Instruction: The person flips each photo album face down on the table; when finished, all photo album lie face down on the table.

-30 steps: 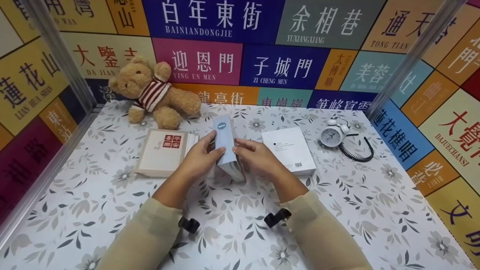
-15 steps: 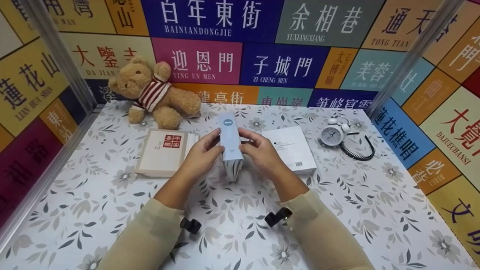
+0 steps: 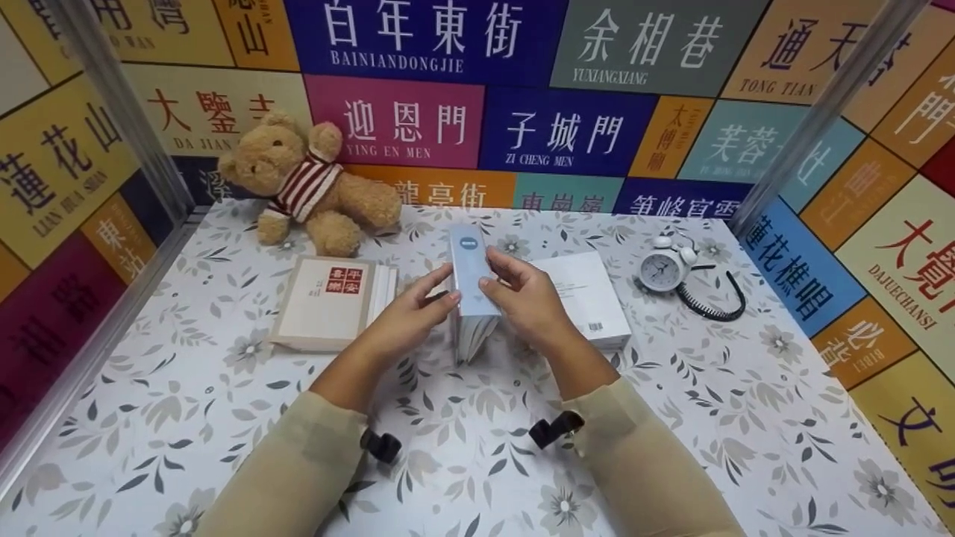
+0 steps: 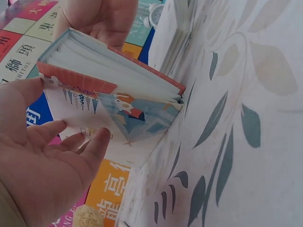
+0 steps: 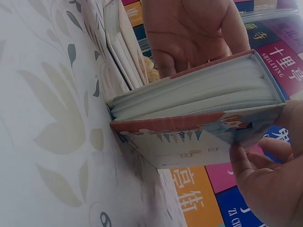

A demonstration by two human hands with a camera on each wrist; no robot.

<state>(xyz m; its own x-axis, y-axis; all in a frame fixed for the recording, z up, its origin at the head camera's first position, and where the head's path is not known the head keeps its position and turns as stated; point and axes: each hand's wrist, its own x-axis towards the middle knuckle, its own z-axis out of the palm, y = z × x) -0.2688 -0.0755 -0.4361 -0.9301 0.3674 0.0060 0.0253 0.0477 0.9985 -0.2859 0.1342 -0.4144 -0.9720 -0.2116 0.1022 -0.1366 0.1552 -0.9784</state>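
A book with a pale blue spine (image 3: 471,283) stands on its edge on the flowered tablecloth (image 3: 671,418), spine up, at the table's middle. My left hand (image 3: 418,306) holds its left cover, thumb near the spine. My right hand (image 3: 522,298) grips it from the right, thumb across the spine. The left wrist view shows the book's illustrated cover (image 4: 109,90) against the left hand's fingers (image 4: 80,151). In the right wrist view the book's page block (image 5: 199,99) faces the camera, with the right hand's fingers (image 5: 265,175) on its cover.
A beige book (image 3: 324,302) lies left of the hands and a white book (image 3: 586,294) lies right. A teddy bear (image 3: 310,186) sits at the back left. A white alarm clock (image 3: 660,268) and a black coiled cable (image 3: 716,306) are at the back right. Sign-covered walls enclose three sides.
The book has gone from leaning to standing upright and has shifted a little right and away. The right hand's thumb has moved up onto the spine.
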